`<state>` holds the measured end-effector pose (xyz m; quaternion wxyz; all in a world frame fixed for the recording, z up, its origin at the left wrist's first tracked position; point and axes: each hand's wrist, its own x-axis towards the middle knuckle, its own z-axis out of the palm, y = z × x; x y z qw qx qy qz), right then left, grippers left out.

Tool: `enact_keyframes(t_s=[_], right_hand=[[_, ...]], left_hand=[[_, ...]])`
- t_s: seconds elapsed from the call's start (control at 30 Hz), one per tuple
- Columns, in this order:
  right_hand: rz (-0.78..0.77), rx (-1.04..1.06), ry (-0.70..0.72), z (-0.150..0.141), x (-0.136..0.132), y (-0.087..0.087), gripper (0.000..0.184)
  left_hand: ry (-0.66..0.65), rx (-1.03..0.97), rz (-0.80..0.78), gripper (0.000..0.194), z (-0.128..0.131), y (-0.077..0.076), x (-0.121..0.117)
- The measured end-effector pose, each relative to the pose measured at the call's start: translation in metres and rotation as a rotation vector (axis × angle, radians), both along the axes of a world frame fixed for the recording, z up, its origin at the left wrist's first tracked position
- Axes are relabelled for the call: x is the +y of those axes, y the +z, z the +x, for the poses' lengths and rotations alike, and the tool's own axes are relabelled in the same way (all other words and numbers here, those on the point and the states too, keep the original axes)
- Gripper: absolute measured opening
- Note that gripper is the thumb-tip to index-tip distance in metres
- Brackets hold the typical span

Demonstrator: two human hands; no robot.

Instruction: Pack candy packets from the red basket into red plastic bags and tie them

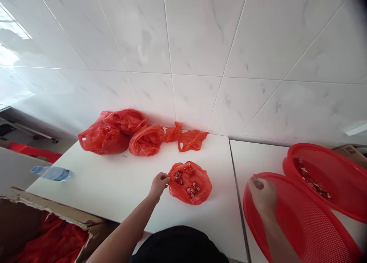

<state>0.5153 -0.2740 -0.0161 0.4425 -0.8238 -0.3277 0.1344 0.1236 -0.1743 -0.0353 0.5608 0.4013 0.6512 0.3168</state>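
My left hand (158, 185) pinches the left rim of a red plastic bag (204, 186), which lies spread open on the white table. Inside it are a few small red wrapped packets (192, 189) with pale markings. My right hand (265, 196) is over the rim of the nearer red mesh basket (289, 221), its fingers closed. What those fingers hold, if anything, is hidden. Behind that basket, a second red basket (344, 179) contains several similar small packets (312, 182) along its left side.
Filled or crumpled red plastic bags (106, 137) line the wall at the back of the table (114, 186). A clear plastic bottle (53, 173) lies at the left. A torn cardboard box (51, 209) holding red plastic stands at the lower left. A gap separates the two tabletops.
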Motion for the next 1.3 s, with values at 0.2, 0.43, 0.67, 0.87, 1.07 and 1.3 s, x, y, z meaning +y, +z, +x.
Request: enact_keyframes(t_s=[0.2, 0.43, 0.67, 0.87, 1.07, 1.3], right_hand=[[0.192, -0.129, 0.573, -0.116, 0.020, 0.031, 0.006], [0.035, -0.317, 0.721, -0.195, 0.034, 0.002, 0.028], [0.033, -0.498, 0.437, -0.174, 0.024, -0.008, 0.043], [-0.237, -0.255, 0.342, -0.150, 0.029, -0.014, 0.025], [-0.008, 0.117, 0.293, -0.141, 0.042, 0.048, 0.028], [0.346, 0.487, 0.196, -0.149, 0.030, 0.105, 0.026]], left_hand=[[-0.008, -0.057, 0.016, 0.022, 0.002, 0.002, 0.005], [-0.037, -0.091, 0.032, 0.021, -0.004, 0.004, -0.001], [-0.042, -0.114, 0.036, 0.018, -0.012, 0.012, -0.004], [-0.065, -0.149, 0.043, 0.020, -0.008, 0.021, 0.006], [-0.018, -0.281, 0.221, 0.024, -0.005, 0.077, 0.023], [-0.087, -0.261, 0.568, 0.019, -0.007, 0.153, 0.009]])
